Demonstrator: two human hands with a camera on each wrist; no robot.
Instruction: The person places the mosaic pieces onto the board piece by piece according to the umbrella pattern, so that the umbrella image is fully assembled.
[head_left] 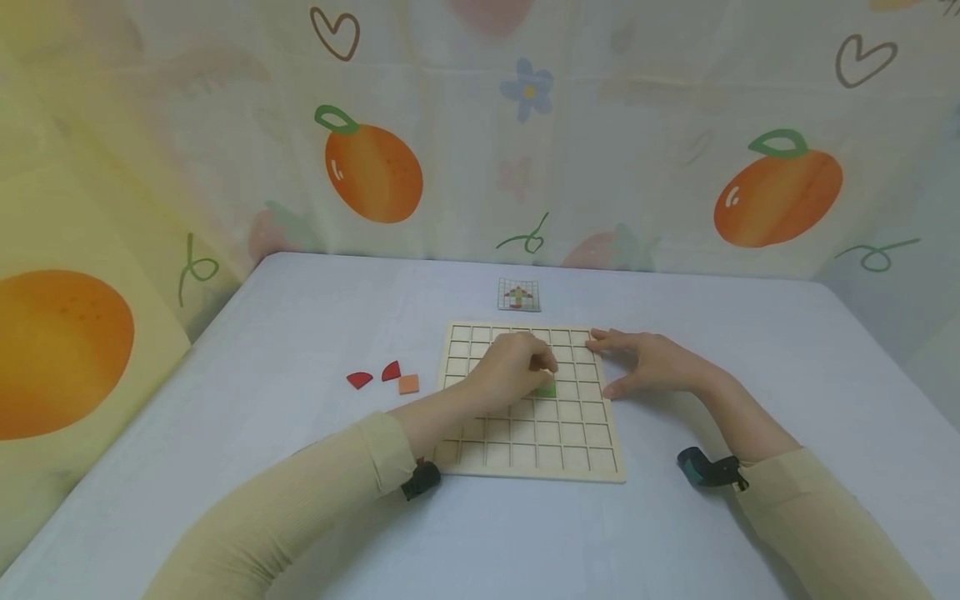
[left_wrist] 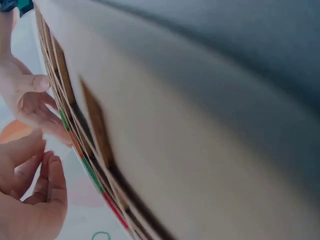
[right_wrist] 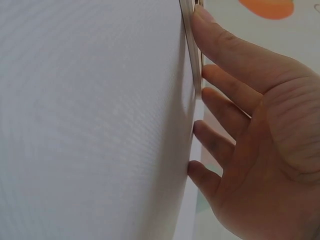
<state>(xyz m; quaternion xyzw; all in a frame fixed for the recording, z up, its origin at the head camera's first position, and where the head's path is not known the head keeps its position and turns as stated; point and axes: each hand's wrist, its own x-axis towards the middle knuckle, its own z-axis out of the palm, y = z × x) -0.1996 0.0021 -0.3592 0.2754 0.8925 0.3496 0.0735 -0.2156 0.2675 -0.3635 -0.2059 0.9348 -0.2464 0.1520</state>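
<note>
In the head view a wooden grid board [head_left: 573, 433] lies on the table. My left hand [head_left: 513, 367] is over its middle, fingers bent, beside a green piece [head_left: 547, 389] in the grid. The left wrist view shows the left hand [left_wrist: 35, 185] with thumb and fingertips apart and nothing visible between them; green, orange and red pieces [left_wrist: 115, 210] line the board's grid. My right hand [head_left: 656, 362] touches the board's right edge, fingers spread. In the right wrist view, the thumb of that hand [right_wrist: 270, 115] rests at the board's edge [right_wrist: 189, 35].
Left of the board lie two red quarter-round pieces [head_left: 359, 380] and an orange square [head_left: 408, 384]. Behind the board is a small card [head_left: 518, 295] with a coloured figure on a grid. A printed curtain [head_left: 450, 83] hangs behind the white table [head_left: 300, 333].
</note>
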